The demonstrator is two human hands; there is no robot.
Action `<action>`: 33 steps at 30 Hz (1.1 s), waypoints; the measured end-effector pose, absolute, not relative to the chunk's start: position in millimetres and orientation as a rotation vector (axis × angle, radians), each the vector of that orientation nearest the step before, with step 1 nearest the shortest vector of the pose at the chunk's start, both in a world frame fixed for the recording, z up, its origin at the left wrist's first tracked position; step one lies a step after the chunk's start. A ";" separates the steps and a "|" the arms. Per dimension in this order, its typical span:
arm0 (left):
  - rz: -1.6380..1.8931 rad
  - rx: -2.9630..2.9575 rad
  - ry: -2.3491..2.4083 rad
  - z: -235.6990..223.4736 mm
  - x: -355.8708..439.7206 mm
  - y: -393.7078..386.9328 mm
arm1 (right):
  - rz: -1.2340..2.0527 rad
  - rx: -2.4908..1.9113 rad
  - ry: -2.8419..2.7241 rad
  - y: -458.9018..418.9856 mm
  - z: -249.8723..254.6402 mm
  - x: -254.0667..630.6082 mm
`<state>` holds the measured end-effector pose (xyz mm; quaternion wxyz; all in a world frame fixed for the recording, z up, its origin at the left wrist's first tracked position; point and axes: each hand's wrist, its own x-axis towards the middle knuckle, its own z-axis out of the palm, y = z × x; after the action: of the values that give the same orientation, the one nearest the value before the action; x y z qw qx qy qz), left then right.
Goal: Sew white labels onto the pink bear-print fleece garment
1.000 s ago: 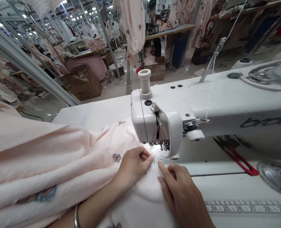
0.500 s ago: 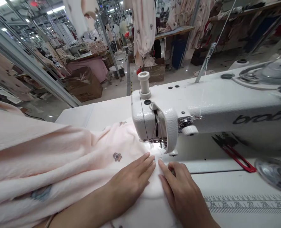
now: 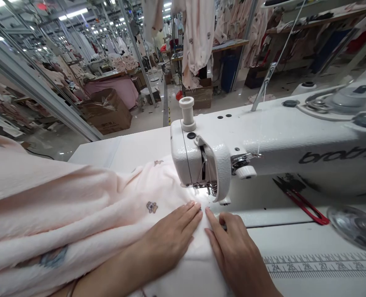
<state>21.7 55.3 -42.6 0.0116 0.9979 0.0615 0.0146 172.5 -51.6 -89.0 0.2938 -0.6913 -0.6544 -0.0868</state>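
The pink fabric (image 3: 77,214) fills the lower left of the frame and runs in a soft heap to the needle (image 3: 210,193) at the centre, under the head of the white sewing machine (image 3: 263,140). Its leading edge lies lit under the machine's lamp. The left hand (image 3: 170,239) rests flat on the fabric, fingers stretched and close together, tips just short of the needle area. The right hand (image 3: 232,247) lies flat beside it, forefinger pointing at the same spot, the other fingers partly curled; neither hand grips anything. The two forefingers are near each other with a narrow strip of fabric between them.

To the right, red snips (image 3: 303,202) lie on the table (image 3: 309,243) under the machine arm, above a printed ruler (image 3: 322,266). A white spool pin (image 3: 187,113) stands on the machine head. A small bear print (image 3: 152,206) shows on the fabric left of the hands.

The risk I see is the fingertips: they sit very near the needle, and a slip forward could bring them under it. The heavy bulk of fabric at left could also drag and pull the seam off line.
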 end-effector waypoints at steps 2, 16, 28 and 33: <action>0.059 3.112 0.176 -43.4 22.7 55.9 | -0.238 -1.847 -1.773 -50.7 -87.7 172.3; -0.017 2.979 0.289 -43.9 15.1 84.4 | -0.433 -1.819 -1.893 -22.6 -89.8 173.6; 0.022 3.066 0.266 -42.6 16.2 90.0 | -0.386 -1.941 -1.887 -22.0 -88.5 173.1; -0.002 3.048 0.279 -41.1 17.0 90.6 | -0.371 -1.900 -1.933 -25.7 -88.9 175.5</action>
<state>17.0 90.6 -41.1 0.0404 0.9950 0.0911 -0.0005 175.5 -25.7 -88.9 0.2016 -0.6804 -0.6920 -0.1327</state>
